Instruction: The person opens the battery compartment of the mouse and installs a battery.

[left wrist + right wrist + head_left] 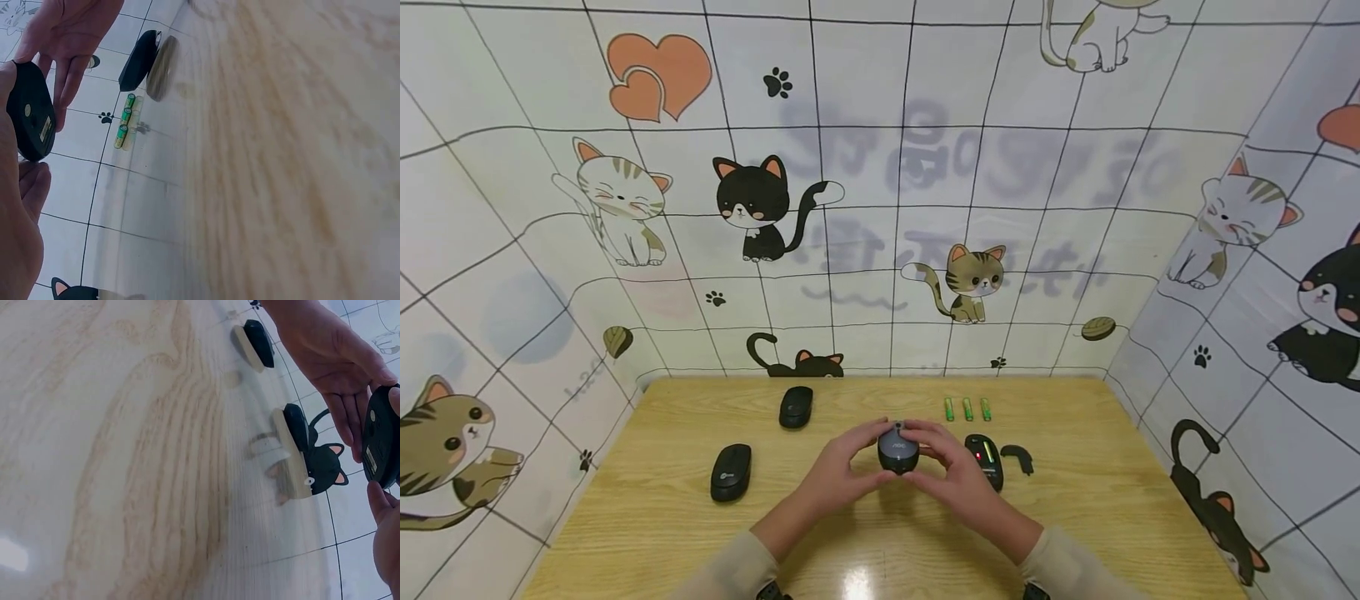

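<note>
Both hands hold a dark computer mouse (898, 450) up over the table, one hand on each side. The left hand (847, 463) pinches its left edge between thumb and fingers. On the opposite edge, the right hand (951, 465) does the same. A small light logo shows on the mouse's top in the head view. Its underside, with a round sticker and a label, faces the left wrist view, where the mouse (31, 112) is tilted. The right wrist view also shows the held mouse's underside (380, 437).
Left on the wooden table (647, 517) lie two black mice, one nearer (731, 473) and one farther (796, 407). Beside the right hand is an opened mouse (984, 461) with a red light, next to a curved black cover (1017, 458). Three green batteries (967, 409) stand behind.
</note>
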The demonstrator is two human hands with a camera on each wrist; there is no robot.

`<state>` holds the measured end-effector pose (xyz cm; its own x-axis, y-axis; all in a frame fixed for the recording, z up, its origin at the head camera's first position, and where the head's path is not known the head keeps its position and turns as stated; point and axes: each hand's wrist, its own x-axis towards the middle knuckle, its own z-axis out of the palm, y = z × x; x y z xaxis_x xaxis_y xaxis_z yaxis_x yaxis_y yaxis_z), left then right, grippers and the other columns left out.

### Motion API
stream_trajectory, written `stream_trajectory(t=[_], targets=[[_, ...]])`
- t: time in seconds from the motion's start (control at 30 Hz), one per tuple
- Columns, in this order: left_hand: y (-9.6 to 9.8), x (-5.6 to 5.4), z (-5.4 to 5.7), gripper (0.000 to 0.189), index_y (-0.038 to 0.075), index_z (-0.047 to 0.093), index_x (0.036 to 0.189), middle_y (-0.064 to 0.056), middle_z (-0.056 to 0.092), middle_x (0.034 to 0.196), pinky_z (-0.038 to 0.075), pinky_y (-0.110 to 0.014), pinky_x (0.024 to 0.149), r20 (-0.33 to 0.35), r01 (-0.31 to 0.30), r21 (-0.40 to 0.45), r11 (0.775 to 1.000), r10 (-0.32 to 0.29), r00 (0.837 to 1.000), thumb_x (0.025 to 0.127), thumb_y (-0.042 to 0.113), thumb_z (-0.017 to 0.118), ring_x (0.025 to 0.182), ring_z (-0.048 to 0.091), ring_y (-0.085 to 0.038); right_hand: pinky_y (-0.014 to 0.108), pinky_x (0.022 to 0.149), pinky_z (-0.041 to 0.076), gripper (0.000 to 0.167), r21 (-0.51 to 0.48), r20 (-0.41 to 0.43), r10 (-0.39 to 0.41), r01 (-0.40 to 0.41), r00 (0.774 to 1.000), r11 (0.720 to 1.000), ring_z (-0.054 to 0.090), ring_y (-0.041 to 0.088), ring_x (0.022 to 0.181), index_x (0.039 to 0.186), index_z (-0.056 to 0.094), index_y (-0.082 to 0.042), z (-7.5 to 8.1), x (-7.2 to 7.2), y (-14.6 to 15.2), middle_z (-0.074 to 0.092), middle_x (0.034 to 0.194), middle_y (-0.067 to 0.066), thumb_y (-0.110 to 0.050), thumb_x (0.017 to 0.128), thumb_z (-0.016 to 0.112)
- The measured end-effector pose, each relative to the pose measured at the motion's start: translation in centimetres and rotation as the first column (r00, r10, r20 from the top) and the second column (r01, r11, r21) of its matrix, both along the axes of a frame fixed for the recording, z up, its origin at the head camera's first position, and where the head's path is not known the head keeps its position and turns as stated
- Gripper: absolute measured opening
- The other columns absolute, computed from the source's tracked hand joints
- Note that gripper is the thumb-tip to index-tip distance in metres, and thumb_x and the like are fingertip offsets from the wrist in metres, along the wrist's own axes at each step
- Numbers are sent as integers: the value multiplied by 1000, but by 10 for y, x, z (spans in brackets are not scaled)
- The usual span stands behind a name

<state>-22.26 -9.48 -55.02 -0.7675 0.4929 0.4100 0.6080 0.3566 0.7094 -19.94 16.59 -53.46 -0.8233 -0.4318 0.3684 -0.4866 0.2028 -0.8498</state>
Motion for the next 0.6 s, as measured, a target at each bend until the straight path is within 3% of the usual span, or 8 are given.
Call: stream_trajectory(t=[0.1, 0.2, 0.4, 0.5, 0.6], targets=[[-2, 3, 0, 70, 18, 60, 160, -7, 53, 166, 50, -61, 117, -37, -6, -18, 1000, 6, 999, 97, 33, 89, 152, 53, -34, 50, 115, 54, 56, 0, -4, 1, -1, 1000, 1000, 54, 30, 148, 155, 63, -16, -1, 2, -1, 51, 165, 12, -14, 102, 83], [-3, 4, -2, 69, 17, 64, 155, -3, 57, 162, 51, -56, 117, -123, -7, -26, 1000, 4, 992, 94, 28, 93, 149, 55, -30, 47, 114, 55, 57, 2, -3, 3, -3, 1000, 1000, 55, 30, 147, 155, 63, -16, -2, 3, -2, 52, 164, 12, -14, 101, 83], [-1, 5, -4, 64, 15, 70, 144, -5, 65, 148, 56, -41, 112, -328, 19, 11, 1000, -15, 945, 86, 14, 98, 138, 63, -25, 47, 113, 56, 58, 22, 17, -5, 4, 1000, 1000, 55, 28, 148, 155, 64, -21, -5, 3, -2, 53, 163, 9, -17, 101, 84], [1, 5, -3, 62, 14, 71, 141, -7, 67, 145, 57, -38, 111, -376, 39, 30, 999, -25, 926, 85, 10, 98, 135, 64, -25, 53, 112, 56, 57, 27, 35, -7, 6, 999, 1000, 54, 28, 148, 155, 64, -23, -5, 4, -1, 53, 163, 9, -20, 101, 84], [2, 7, -3, 60, 13, 72, 138, -7, 68, 143, 57, -36, 111, -389, 49, 56, 997, -24, 921, 85, 8, 98, 132, 66, -25, 56, 109, 57, 55, 52, 34, -14, 12, 999, 999, 55, 27, 147, 154, 64, -26, -4, 4, -2, 55, 161, 6, -24, 102, 83]])
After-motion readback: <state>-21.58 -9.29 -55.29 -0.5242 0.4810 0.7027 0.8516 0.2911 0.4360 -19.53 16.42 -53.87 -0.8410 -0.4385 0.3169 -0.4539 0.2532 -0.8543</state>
